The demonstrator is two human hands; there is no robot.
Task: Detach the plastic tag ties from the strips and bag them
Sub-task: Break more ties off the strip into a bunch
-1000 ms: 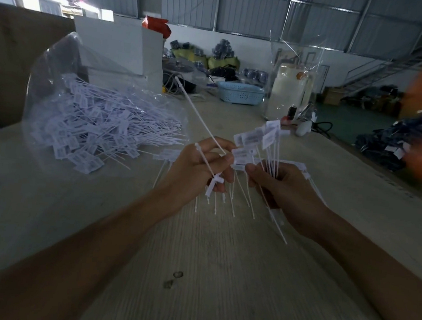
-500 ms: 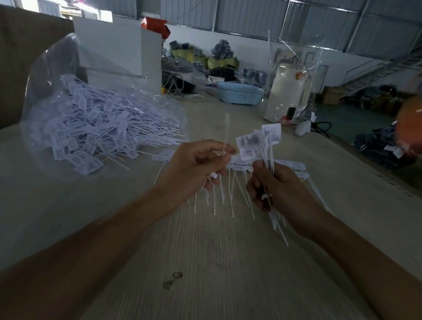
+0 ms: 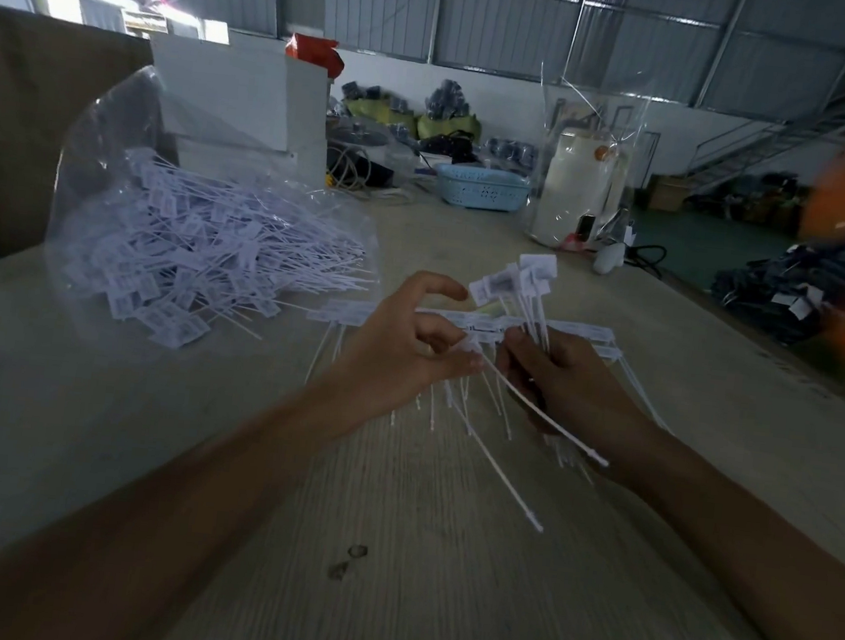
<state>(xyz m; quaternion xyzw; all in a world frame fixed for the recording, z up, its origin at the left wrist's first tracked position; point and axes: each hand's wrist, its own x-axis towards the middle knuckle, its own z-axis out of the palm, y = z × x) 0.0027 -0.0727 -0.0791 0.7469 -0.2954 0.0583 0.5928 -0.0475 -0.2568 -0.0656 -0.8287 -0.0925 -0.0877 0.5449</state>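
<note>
Tag ties (image 3: 527, 283): bundle upright in right hand (image 3: 567, 380), mid-desk.
Right fingers curled round the bundle's stems, tag heads fanned above. Left hand (image 3: 408, 344) pinches a single tie (image 3: 545, 418) at its head end, index finger lifted. Strips (image 3: 584, 331) lie flat just behind both hands. Clear bag (image 3: 131, 162) of loose ties sits toward the desk's (image 3: 434, 604) far left.

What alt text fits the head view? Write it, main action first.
The left hand pinches one white tag tie while the right hand grips a bundle of ties above a wooden table. A clear bag of loose ties lies left.
</note>
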